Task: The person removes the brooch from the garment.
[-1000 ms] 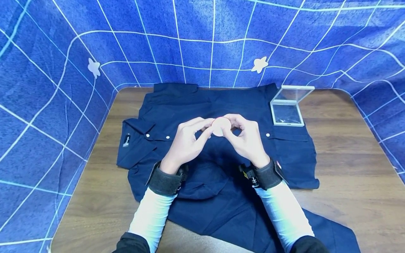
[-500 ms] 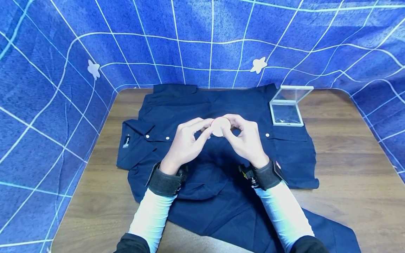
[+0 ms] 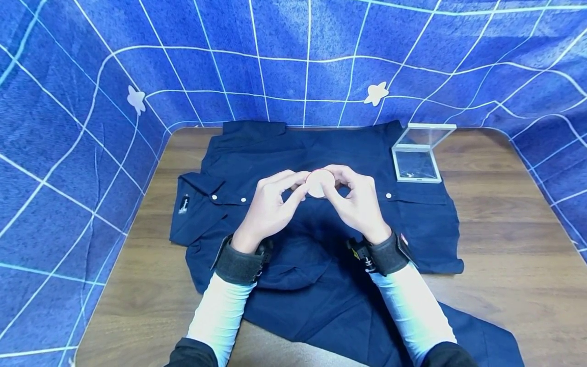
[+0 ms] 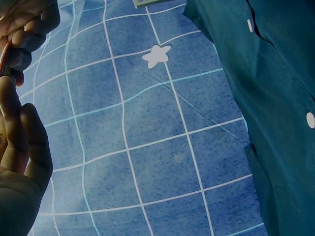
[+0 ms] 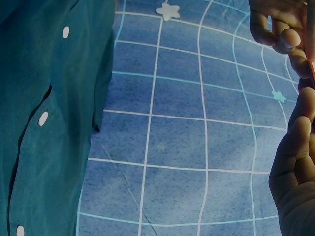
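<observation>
Above a dark navy button-up shirt, both hands hold a thin, pale round disc with a red rim between them. My left hand pinches its left edge between thumb and fingers. On the opposite edge, my right hand grips it, thumb laid over the pale face. In the left wrist view the disc shows edge-on as a thin red line at the fingertips. The right wrist view catches only an orange-red edge of it. Its far face is hidden.
A square case with a clear lid stands open at the back right, partly over the shirt. The shirt lies spread over the wooden table, its collar at the left. A blue gridded cloth with star shapes hangs behind.
</observation>
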`<act>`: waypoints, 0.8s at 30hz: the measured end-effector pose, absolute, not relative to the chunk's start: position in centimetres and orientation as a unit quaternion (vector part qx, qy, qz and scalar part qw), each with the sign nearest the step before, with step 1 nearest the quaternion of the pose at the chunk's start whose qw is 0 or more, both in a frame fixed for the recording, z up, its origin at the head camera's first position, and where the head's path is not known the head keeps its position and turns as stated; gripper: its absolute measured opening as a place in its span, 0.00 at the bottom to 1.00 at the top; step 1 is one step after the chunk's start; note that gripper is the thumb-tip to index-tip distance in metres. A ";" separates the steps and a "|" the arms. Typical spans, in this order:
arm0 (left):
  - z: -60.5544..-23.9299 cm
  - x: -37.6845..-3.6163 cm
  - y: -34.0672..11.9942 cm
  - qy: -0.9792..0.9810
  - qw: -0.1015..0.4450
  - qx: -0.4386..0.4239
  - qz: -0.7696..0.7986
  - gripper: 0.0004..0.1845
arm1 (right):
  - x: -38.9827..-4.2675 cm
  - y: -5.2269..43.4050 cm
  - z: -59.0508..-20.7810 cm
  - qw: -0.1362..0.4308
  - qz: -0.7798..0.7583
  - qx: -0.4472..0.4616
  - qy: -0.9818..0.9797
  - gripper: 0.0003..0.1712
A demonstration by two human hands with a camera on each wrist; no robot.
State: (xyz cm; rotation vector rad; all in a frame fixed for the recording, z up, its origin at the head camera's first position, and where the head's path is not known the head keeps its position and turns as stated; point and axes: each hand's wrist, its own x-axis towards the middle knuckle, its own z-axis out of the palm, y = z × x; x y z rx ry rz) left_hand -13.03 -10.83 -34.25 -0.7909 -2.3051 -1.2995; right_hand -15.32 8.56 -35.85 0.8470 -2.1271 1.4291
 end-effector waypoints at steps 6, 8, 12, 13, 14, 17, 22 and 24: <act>-34.1 -13.0 -10.8 -0.820 0.171 -0.270 -0.474 0.11 | -15.3 8.6 -35.9 0.212 0.527 0.308 -0.763 0.12; -34.2 -13.1 -10.9 -0.821 0.169 -0.267 -0.476 0.11 | -15.4 8.6 -35.9 0.212 0.528 0.308 -0.763 0.12; -34.3 -13.2 -10.9 -0.821 0.167 -0.261 -0.479 0.11 | -15.4 8.6 -35.9 0.213 0.523 0.308 -0.765 0.13; -34.4 -13.3 -10.9 -0.822 0.167 -0.260 -0.479 0.11 | -15.5 8.6 -36.0 0.214 0.523 0.308 -0.766 0.13; -34.4 -13.3 -10.9 -0.822 0.167 -0.260 -0.479 0.11 | -15.5 8.6 -36.0 0.214 0.522 0.308 -0.766 0.13; -34.4 -13.3 -11.0 -0.820 0.166 -0.261 -0.481 0.11 | -15.6 8.6 -36.0 0.213 0.522 0.307 -0.767 0.13; -34.6 -13.4 -11.0 -0.822 0.165 -0.257 -0.480 0.11 | -15.5 8.7 -35.9 0.206 0.522 0.304 -0.770 0.13; -34.6 -13.5 -11.0 -0.824 0.165 -0.254 -0.479 0.11 | -15.5 8.7 -35.9 0.198 0.522 0.300 -0.774 0.12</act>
